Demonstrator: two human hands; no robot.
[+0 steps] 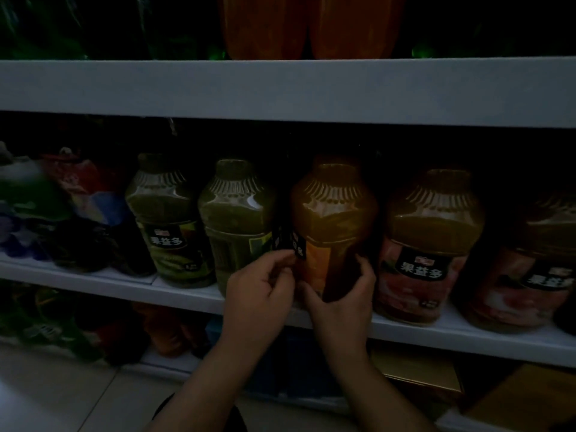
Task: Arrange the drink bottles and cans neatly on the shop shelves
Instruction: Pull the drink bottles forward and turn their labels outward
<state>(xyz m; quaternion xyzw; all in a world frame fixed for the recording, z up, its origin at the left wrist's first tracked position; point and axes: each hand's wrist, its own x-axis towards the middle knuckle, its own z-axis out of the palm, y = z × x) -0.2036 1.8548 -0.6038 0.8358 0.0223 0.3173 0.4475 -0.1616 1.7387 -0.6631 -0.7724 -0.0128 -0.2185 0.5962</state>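
A large orange juice bottle (330, 222) stands on the middle white shelf (187, 294), its label turned sideways. My right hand (339, 300) grips its lower part from the front and right. My left hand (258, 285) holds the bottle's left edge, fingers curled at the black label. Two green juice bottles (237, 219) (165, 219) stand to its left, and two pink-labelled bottles (427, 244) (526, 266) to its right. The light is dim.
Snack bags (46, 207) fill the shelf's left end. Two orange bottles (308, 23) stand on the top shelf (280, 88). The bottom shelf holds dark bottles (162, 328) and boxes (417, 369). Pale floor tiles (62, 394) lie at the lower left.
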